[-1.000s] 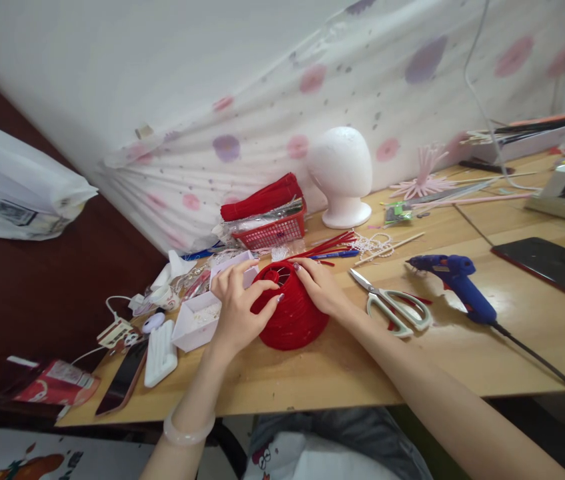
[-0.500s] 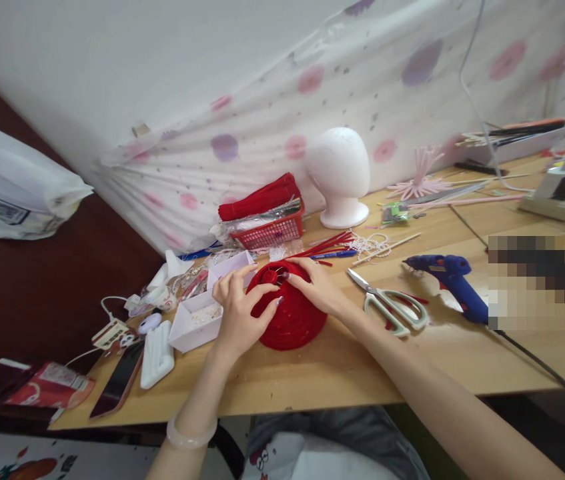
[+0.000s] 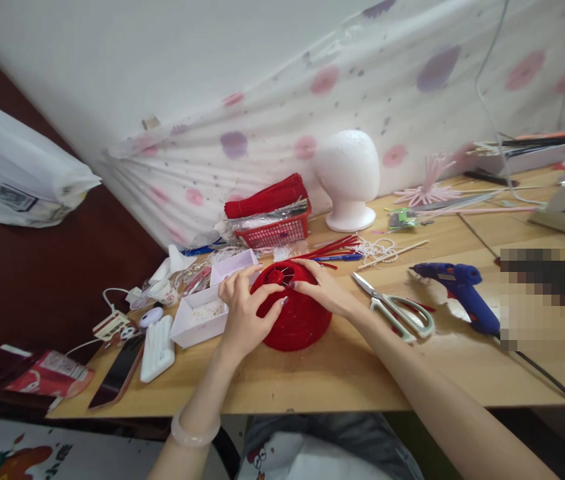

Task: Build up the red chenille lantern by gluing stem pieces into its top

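A red, dome-shaped craft piece [image 3: 296,328] with a fuzzy, ridged surface sits near the table's front edge. Its top has a round opening with thin wires running to a small red centre. My left hand [image 3: 248,303] grips its left side, thumb and fingers curved around the rim of that opening. From the right, my right hand [image 3: 323,285] holds the upper rim, fingers over the far side and thumb at the wires. What lies under the fingertips is partly hidden. Scissors [image 3: 395,310] lie just right of my right forearm.
A blue glue gun [image 3: 457,288] with a cable lies at the right. Behind stand a white foam head [image 3: 349,177] and a red basket [image 3: 275,233]. White boxes [image 3: 199,317], one holding small beads, and a phone [image 3: 118,373] are at the left. Red stems [image 3: 329,247] lie behind the dome.
The whole view has shifted slightly, so things appear a little further right. Both hands keep their hold on the red dome, with only slight finger movement at its top.
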Motion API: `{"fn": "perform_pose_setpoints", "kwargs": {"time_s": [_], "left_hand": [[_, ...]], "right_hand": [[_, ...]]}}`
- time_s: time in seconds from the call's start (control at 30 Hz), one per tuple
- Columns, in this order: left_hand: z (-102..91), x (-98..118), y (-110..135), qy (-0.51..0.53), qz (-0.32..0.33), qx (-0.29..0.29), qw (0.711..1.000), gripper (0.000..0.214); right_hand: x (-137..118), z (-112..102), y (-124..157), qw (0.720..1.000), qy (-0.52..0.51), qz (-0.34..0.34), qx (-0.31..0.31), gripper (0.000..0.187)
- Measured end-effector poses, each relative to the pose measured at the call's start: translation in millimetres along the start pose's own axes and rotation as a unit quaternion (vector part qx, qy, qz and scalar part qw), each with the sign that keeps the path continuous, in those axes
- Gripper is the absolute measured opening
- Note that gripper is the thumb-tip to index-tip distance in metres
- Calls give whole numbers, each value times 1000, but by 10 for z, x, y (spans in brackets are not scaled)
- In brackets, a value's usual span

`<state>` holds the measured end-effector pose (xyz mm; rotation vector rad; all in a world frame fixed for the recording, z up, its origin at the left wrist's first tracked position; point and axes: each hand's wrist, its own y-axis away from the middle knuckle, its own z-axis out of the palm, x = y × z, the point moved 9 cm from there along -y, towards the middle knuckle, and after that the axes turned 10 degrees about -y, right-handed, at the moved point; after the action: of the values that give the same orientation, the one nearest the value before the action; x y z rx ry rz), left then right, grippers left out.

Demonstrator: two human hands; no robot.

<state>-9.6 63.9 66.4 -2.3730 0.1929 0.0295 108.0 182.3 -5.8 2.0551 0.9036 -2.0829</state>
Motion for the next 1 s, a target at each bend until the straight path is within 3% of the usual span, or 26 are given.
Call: {"fn": "perform_pose_setpoints", "kwargs": {"time_s": [0.5, 0.77, 1.0], "left_hand": [[37, -18, 33, 21, -7, -6, 1000, 23], [92, -7, 43, 33, -19, -2, 999, 12], [24, -43, 49, 52, -42, 34, 997, 5]], "right_hand": [[25, 17, 10, 999, 1, 34, -8, 56], [17, 14, 4, 999, -1, 43, -6, 59], [29, 19, 2, 999, -4, 52, -11, 61]]}}
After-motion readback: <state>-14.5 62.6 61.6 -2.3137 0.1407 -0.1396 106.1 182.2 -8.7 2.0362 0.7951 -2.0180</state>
